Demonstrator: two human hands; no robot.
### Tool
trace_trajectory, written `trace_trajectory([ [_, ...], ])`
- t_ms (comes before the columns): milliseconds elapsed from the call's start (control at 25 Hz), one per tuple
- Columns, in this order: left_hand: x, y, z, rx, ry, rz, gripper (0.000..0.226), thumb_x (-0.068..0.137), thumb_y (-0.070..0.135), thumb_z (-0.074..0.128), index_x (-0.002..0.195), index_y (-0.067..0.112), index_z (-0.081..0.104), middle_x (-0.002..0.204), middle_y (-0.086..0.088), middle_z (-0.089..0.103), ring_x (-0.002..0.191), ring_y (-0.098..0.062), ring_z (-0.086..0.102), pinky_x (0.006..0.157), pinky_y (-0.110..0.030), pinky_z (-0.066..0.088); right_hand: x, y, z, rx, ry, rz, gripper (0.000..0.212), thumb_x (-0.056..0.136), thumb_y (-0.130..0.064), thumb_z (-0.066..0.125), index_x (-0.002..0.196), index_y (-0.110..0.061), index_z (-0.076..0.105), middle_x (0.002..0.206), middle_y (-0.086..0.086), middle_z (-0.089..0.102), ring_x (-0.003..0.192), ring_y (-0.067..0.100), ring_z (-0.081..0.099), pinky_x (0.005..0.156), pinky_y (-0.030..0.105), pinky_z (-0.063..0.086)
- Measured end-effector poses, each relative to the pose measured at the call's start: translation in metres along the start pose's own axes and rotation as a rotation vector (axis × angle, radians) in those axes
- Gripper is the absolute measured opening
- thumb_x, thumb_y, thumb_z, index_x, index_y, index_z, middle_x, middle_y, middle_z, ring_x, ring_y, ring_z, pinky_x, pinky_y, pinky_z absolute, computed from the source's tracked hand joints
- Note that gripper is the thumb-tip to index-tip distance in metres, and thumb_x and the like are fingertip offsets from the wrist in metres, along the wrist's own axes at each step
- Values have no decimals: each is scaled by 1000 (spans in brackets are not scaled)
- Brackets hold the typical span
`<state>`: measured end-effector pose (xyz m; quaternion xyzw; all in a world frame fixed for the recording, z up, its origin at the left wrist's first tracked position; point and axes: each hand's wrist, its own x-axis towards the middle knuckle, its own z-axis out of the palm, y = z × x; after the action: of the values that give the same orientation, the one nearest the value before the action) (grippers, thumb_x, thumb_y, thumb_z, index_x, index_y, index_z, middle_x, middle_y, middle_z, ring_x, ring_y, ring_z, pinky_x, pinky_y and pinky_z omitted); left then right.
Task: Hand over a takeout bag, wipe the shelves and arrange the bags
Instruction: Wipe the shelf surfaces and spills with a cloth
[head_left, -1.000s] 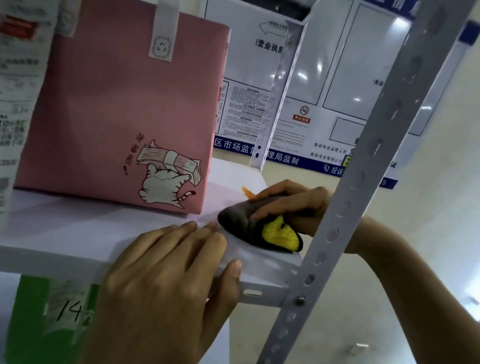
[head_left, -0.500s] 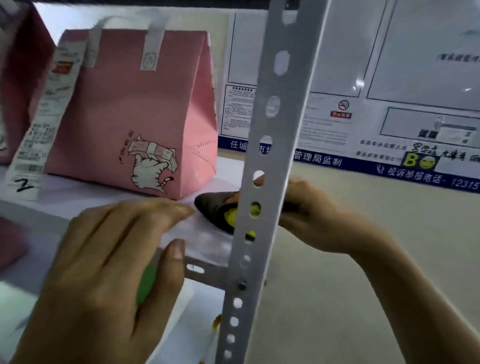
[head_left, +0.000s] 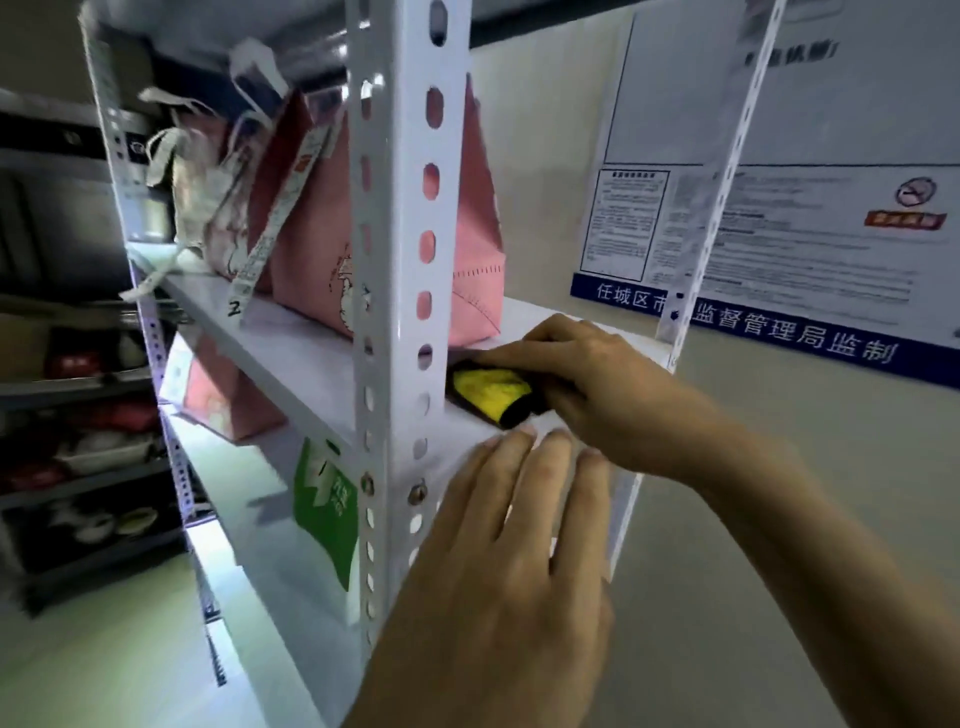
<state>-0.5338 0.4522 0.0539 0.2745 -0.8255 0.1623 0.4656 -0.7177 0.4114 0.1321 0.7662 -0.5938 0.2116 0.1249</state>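
Your right hand (head_left: 587, 395) curls its fingers around the yellow and dark sponge (head_left: 491, 397), pressing it onto the shelf (head_left: 322, 364) just beside the pink bag (head_left: 311, 260), apparently to wipe that end. Your left hand (head_left: 498, 561) lays straight fingers flat on the shelf's end edge, likely steadying you.

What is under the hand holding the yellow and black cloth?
The right hand presses a yellow and black cleaning cloth on the white metal shelf. The shelf surface under the cloth is hidden.
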Motion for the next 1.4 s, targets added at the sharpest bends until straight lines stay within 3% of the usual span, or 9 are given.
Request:
trace_trajectory([
  [160,12,10,10,125,-219,-45,60,69,33,79,122,7,69,129,-14,66,121,-35,61,104,-50,43,7,69,-2,6,-3,237,49,105,-9,43,141,-40,57,129,3,56,113,25,56,98,42,46],
  [280,21,9,11,170,-356,-176,69,70,41,79,126,3,66,131,-17,64,121,-35,61,106,-50,44,13,83,-1,41,-21,253,46,105,-9,44,140,-36,58,132,1,56,115,24,55,98,41,46],
  [400,19,9,14,197,-298,-169,61,71,37,77,121,2,68,123,-16,67,115,-33,64,104,-47,46,6,78,-2,90,-9,186,49,104,-6,45,139,-37,59,133,-1,56,118,21,55,103,45,45],
  [600,12,5,23,224,-106,-128,31,70,17,75,98,5,73,111,-20,69,107,-37,66,100,-48,48,-4,37,4,281,20,-183,52,95,-6,47,134,-37,63,130,-7,62,120,11,59,102,31,46],
  [680,10,3,25,232,-84,-108,22,73,15,69,93,7,73,113,-20,69,108,-38,66,98,-48,49,2,48,6,323,19,-161,54,97,-4,46,133,-40,63,130,-9,61,121,10,58,102,29,46],
  [800,8,2,28,234,-80,-82,23,78,18,58,93,8,73,118,-18,69,111,-36,66,97,-49,52,15,86,3,240,-32,45,58,102,0,44,131,-48,60,131,-12,56,118,11,57,100,30,46],
  [960,9,1,27,226,-83,-93,23,75,19,64,93,9,74,117,-18,70,111,-34,66,99,-47,49,31,106,4,101,-57,197,49,105,-4,43,140,-33,58,137,-4,54,116,23,56,95,34,46],
  [1240,6,3,25,187,-115,-119,19,74,20,66,90,10,70,124,-19,65,118,-37,60,105,-46,43,12,34,3,253,-19,-174,56,92,-8,43,134,-40,62,128,-10,59,113,11,59,94,32,50],
  [1400,6,-1,24,154,-136,-89,18,79,23,58,90,11,67,130,-19,61,122,-37,56,110,-45,38,23,39,10,304,-31,-178,59,90,-6,41,132,-43,63,128,-8,59,112,9,59,95,25,47],
])
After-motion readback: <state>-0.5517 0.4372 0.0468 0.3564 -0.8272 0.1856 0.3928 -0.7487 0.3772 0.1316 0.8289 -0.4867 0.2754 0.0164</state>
